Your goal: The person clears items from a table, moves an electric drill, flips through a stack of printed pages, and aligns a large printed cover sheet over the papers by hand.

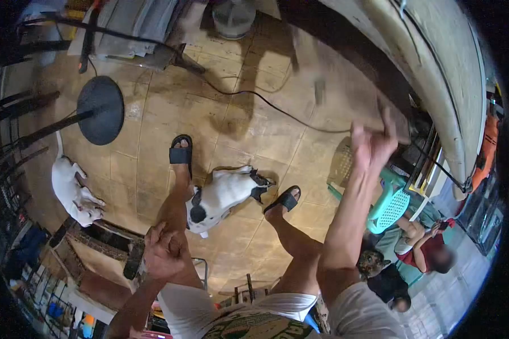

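My right hand (373,148) is raised at the right, gripping the edge of a flat brown board (345,73) that is smeared by motion. What kind of board it is, I cannot make out. A black cable (266,101) crosses the floor and runs up to a spot beside this hand. Low on the left, my left hand (165,251) is held over my leg with its fingers curled in, and nothing shows in them. Between my sandalled feet lies a white dog (223,195) with dark patches.
Another white dog (76,186) lies at the left, near a round black stand base (100,110). A green plastic stool (389,209) stands at the right. Beyond it a person in a red top (421,254) sits near a dark-furred cat (372,263). A pale curved hull-like shape (435,73) fills the upper right.
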Demonstrator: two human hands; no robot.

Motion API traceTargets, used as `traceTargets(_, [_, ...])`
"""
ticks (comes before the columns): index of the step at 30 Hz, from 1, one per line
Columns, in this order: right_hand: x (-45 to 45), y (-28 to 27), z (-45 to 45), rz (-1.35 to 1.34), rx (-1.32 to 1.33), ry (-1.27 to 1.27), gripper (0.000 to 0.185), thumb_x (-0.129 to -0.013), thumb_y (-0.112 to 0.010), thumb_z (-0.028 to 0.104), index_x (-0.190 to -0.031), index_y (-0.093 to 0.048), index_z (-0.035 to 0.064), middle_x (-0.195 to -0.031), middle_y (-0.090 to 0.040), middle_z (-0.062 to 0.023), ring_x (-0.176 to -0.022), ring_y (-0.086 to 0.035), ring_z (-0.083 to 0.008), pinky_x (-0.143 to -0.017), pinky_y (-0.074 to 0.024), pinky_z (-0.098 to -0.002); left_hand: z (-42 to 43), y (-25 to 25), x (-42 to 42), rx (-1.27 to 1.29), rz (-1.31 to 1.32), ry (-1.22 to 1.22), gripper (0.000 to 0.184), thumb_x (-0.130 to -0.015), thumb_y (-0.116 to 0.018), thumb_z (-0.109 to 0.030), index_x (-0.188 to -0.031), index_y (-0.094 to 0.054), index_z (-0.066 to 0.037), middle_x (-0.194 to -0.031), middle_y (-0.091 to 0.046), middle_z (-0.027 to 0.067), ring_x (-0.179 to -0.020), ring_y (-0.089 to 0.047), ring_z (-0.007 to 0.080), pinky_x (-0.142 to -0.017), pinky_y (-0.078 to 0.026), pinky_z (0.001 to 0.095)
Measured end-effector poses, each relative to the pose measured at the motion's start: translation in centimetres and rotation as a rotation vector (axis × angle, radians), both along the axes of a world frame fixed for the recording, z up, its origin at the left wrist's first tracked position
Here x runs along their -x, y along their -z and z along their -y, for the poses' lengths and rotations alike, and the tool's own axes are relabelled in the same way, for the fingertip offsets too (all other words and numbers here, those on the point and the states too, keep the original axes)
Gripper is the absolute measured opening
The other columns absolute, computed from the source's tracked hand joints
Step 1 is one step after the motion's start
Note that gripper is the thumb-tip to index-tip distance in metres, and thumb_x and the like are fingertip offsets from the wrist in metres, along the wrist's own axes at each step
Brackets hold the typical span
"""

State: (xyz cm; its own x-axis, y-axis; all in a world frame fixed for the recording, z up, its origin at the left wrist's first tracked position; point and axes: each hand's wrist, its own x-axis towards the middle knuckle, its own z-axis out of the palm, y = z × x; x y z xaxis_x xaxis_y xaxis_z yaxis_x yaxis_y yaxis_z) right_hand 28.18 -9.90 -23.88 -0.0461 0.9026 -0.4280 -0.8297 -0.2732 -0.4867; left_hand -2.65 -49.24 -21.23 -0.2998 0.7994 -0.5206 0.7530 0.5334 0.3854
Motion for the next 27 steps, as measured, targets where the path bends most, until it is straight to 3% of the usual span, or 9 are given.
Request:
traceTargets(1, [0.1, 1.5, -2.5, 0.163, 0.097, 0.184, 0.037, -0.089, -0.063, 0.008, -0.124, -0.057, 0.0006, -0.131, -0.057, -0.0185, -0.123, -0.053, -0.0305, -0.108, -0.0398, -0.0501, 0.2, 0.2, 0.0, 0.004, -0.001, 0.003, 0.043, -0.062, -0.075, -0.018, -0.102, -0.066, -0.007, -0.127, -0.051, 0.0199, -0.116, -0.05, 0.045, -0.097, -0.045, 0.0531])
traceTargets(3, [3.9, 1.1, -6.3, 0.332, -0.087, 0.125, 0.038, -0.095, -0.055, 0.021, -0.128, -0.054, 0.0019, -0.132, -0.056, -0.0183, -0.128, -0.046, -0.0328, -0.109, -0.0372, -0.0538, 0.7, 0.6, 0.2, -0.057, 0.013, 0.026, 0.041, -0.062, -0.075, -0.018, -0.101, -0.067, -0.008, -0.127, -0.052, 0.0191, -0.115, -0.051, 0.044, -0.097, -0.046, 0.0525])
traceTargets(8, [4.4, 9.0, -14.5, -0.148, -0.131, 0.06, 0.046, -0.1, -0.047, 0.024, -0.139, -0.044, 0.0002, -0.143, -0.046, -0.0204, -0.137, -0.037, -0.0367, -0.114, -0.0319, -0.0593, -0.3, -0.4, 0.3, 0.041, -0.007, -0.025, 0.043, -0.063, -0.076, -0.02, -0.103, -0.068, -0.009, -0.128, -0.052, 0.019, -0.114, -0.052, 0.0435, -0.097, -0.047, 0.0524])
traceTargets(10, [5.5, 9.6, -14.4, -0.061, -0.063, 0.021, 0.048, -0.1, -0.046, 0.024, -0.141, -0.042, -0.0004, -0.146, -0.041, -0.0215, -0.137, -0.037, -0.0398, -0.114, -0.0317, -0.0598, -0.2, -0.5, 0.5, 0.08, -0.003, -0.042, 0.042, -0.063, -0.076, -0.02, -0.103, -0.068, -0.01, -0.129, -0.052, 0.0188, -0.114, -0.052, 0.0434, -0.096, -0.047, 0.0518])
traceTargets(15, [8.3, 5.4, -11.1, -0.047, -0.093, 0.146, 0.05, -0.099, -0.047, 0.028, -0.142, -0.041, 0.0015, -0.148, -0.04, -0.0207, -0.135, -0.04, -0.0388, -0.112, -0.0336, -0.0597, -1.2, -0.4, 0.5, 0.014, 0.006, -0.083, 0.04, -0.063, -0.076, -0.02, -0.101, -0.069, -0.009, -0.128, -0.054, 0.0194, -0.114, -0.054, 0.0424, -0.095, -0.048, 0.0503])
traceTargets(19, [7.0, -1.3, -6.4, 0.19, 0.046, 0.199, 0.045, -0.095, -0.053, 0.02, -0.136, -0.05, 0.0021, -0.143, -0.048, -0.0187, -0.134, -0.043, -0.0357, -0.11, -0.0354, -0.0571, 0.9, 1.3, 0.3, 0.051, 0.086, -0.195, 0.039, -0.063, -0.076, -0.02, -0.1, -0.069, -0.01, -0.128, -0.054, 0.0192, -0.111, -0.055, 0.0415, -0.094, -0.048, 0.0501])
traceTargets(22, [0.5, -0.6, -3.0, -0.127, -0.213, -0.158, 0.043, -0.087, -0.06, 0.013, -0.129, -0.056, 0.0014, -0.138, -0.054, -0.0162, -0.131, -0.046, -0.0334, -0.109, -0.0365, -0.056, -1.4, 0.1, 0.2, -0.023, -0.003, -0.042, 0.038, -0.062, -0.076, -0.021, -0.098, -0.069, -0.011, -0.126, -0.057, 0.0174, -0.109, -0.057, 0.0404, -0.093, -0.048, 0.049])
traceTargets(25, [0.0, -0.4, -2.7, 0.098, -0.051, -0.001, 0.037, -0.081, -0.067, 0.009, -0.118, -0.062, 0.0038, -0.124, -0.063, -0.0153, -0.121, -0.054, -0.0325, -0.106, -0.0401, -0.0558, -0.9, 0.4, -0.3, -0.047, -0.033, -0.053, 0.038, -0.061, -0.076, -0.022, -0.096, -0.069, -0.011, -0.124, -0.058, 0.0153, -0.109, -0.057, 0.0388, -0.092, -0.048, 0.0485])
traceTargets(27, [1.0, 0.9, -3.7, 0.046, -0.028, -0.022, 0.037, -0.082, -0.064, 0.007, -0.119, -0.061, 0.0036, -0.125, -0.062, -0.0152, -0.121, -0.054, -0.0322, -0.106, -0.0386, -0.0531, -0.6, 0.7, -0.2, -0.031, -0.019, -0.038, 0.038, -0.06, -0.076, -0.022, -0.095, -0.068, -0.011, -0.121, -0.058, 0.0141, -0.109, -0.057, 0.0371, -0.09, -0.049, 0.0479])
